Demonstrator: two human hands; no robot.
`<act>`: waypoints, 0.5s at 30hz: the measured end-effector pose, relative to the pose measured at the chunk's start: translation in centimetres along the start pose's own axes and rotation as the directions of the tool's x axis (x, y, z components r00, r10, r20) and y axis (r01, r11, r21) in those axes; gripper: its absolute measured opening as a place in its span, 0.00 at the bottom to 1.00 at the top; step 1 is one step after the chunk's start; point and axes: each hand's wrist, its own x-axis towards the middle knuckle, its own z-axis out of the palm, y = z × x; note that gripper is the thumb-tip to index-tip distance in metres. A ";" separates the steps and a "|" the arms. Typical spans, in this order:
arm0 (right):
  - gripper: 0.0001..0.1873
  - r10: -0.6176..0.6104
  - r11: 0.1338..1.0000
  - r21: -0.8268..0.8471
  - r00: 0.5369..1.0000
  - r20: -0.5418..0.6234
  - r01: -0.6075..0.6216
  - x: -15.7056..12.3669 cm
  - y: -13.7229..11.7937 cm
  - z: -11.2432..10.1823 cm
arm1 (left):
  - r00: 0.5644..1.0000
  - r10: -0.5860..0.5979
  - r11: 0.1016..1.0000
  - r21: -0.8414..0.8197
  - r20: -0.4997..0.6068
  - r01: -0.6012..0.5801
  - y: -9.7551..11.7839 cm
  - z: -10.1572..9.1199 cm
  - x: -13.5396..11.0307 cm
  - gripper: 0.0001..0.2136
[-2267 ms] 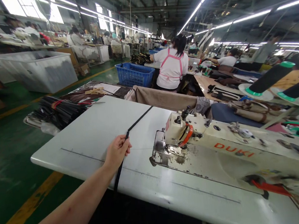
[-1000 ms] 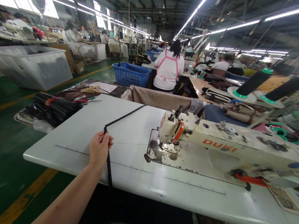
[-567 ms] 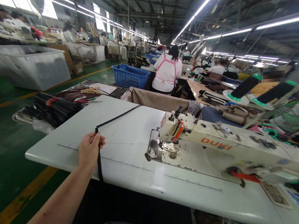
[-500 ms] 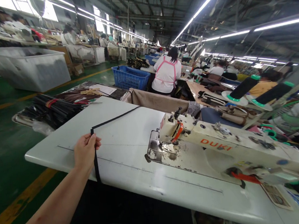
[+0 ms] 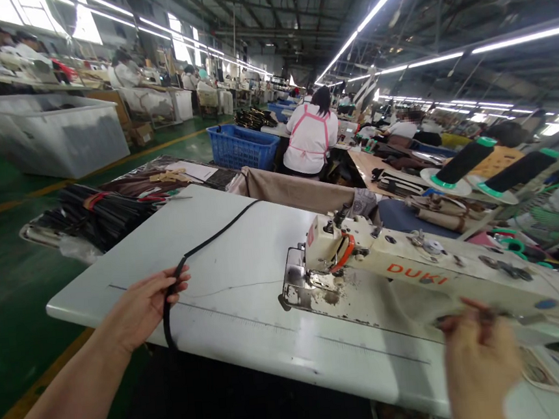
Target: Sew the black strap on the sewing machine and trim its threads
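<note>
The left hand (image 5: 144, 306) is at the near edge of the white counter (image 5: 243, 239), well to the left of the sewing machine (image 5: 412, 276). Its grip is closed on a black strap (image 5: 213, 231): the fingers curl over the strap and the thumb lies alongside it. From the hand the strap runs slack across the counter, away from the person, and slips over the far edge just left of the machine's head, where a brown cloth (image 5: 297, 191) hangs. On the near side it bends in a short loop below the fingers and drops over the front edge of the counter, out of sight.

The right hand (image 5: 479, 361) is raised in front of the machine's long body, near its right end. It is blurred. The fingertips point up towards the machine and seem drawn together, but whether that grip is shut on anything cannot be told.

The machine lies tilted on its side on the counter, its stained metal plate facing the left hand. Two black thread cones (image 5: 461, 161) on green-rimmed stands sit behind it, to the right. Left of the machine, beyond the counter's end, lies a heap of black straps (image 5: 98, 212). Further behind stands a blue basket (image 5: 242, 144), and beside it a person (image 5: 310, 138) in a white top with pink straps sits facing away. A large white bin (image 5: 52, 135) stands on the green floor far to the machine's left.
</note>
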 end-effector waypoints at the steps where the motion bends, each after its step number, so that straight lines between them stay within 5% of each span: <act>1: 0.30 0.002 1.000 0.005 0.991 0.137 -0.003 -3.1 -1.9 1.6 | 0.998 -0.042 0.999 -0.012 0.046 0.042 0.3 -0.1 -0.2 0.11; 4: 0.21 -0.080 0.997 0.042 0.868 0.490 0.068 -9.7 -7.0 5.3 | 0.988 -0.114 0.993 0.002 0.107 0.114 0.8 -0.3 -0.7 0.12; 8: 0.15 -0.188 0.980 0.076 0.748 0.636 0.182 -12.2 -11.3 7.7 | 0.984 -0.133 0.991 0.044 0.116 0.128 0.7 -0.4 -1.3 0.19; 11: 0.18 -0.172 0.970 -0.010 0.716 0.677 0.242 -12.3 -13.3 8.2 | 0.980 -0.146 0.987 0.093 0.136 0.134 0.3 -0.8 -1.6 0.24; 15: 0.20 -0.134 0.941 -0.146 0.731 0.669 0.306 -12.3 -14.9 8.3 | 0.971 -0.158 0.982 0.130 0.180 0.135 -0.8 -1.5 -1.9 0.26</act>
